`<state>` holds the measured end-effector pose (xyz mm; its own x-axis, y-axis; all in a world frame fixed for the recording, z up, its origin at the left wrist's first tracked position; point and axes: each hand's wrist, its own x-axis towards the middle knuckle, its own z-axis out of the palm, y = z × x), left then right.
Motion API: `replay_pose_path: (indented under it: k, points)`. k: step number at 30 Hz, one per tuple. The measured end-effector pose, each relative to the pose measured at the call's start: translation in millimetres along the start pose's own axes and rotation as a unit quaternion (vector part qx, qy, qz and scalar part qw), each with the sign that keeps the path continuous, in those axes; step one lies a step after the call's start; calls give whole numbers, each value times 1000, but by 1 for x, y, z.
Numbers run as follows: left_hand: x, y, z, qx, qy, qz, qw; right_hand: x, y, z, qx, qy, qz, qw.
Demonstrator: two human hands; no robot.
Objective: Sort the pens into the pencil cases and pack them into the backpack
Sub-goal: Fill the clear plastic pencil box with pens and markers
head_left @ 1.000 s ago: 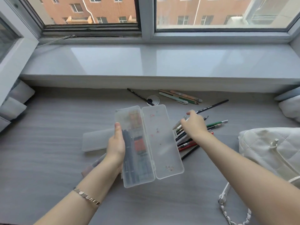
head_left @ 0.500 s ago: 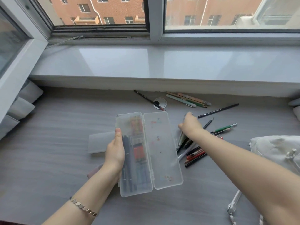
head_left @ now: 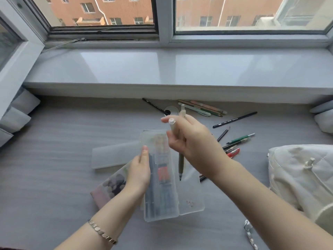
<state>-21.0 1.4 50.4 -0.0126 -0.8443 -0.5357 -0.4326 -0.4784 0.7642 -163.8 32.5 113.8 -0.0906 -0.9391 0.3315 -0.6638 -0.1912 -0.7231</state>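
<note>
My left hand [head_left: 139, 170] grips the left side of an open clear pencil case [head_left: 162, 195] that holds several pens. Above that case, my right hand [head_left: 191, 141] grips two pens [head_left: 181, 163], which point down over the open lid. Loose pens [head_left: 234, 145] lie on the grey surface to the right, and more pens [head_left: 201, 109] lie near the sill. A frosted pencil case [head_left: 111, 156] lies shut behind my left hand. Another case with a dark print [head_left: 111, 186] lies under my left hand. The white quilted backpack [head_left: 302, 174] sits at the right.
A black pencil [head_left: 234, 120] and another one [head_left: 155, 106] lie by a small round cap [head_left: 169, 110]. The window sill [head_left: 180, 67] runs across the back. Cushions [head_left: 18, 112] sit at the far left and far right. A chain strap [head_left: 249, 235] lies at the lower right.
My right hand has lifted two pens from the loose pile and brought them left over the open case. My left hand keeps its hold on the case.
</note>
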Motion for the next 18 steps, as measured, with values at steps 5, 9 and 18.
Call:
replay_pose_path:
  k: [5,9,18]
  points:
    - [-7,1,5,-6,-24,30,999,-2,1,13,222,-102,164,956]
    - [-4,-5,8,-18,-41,15,999,-22,22,35,102,-177,160,966]
    - [-6,-9,8,-24,-20,-18,999,-51,35,54,-147,-71,14,986]
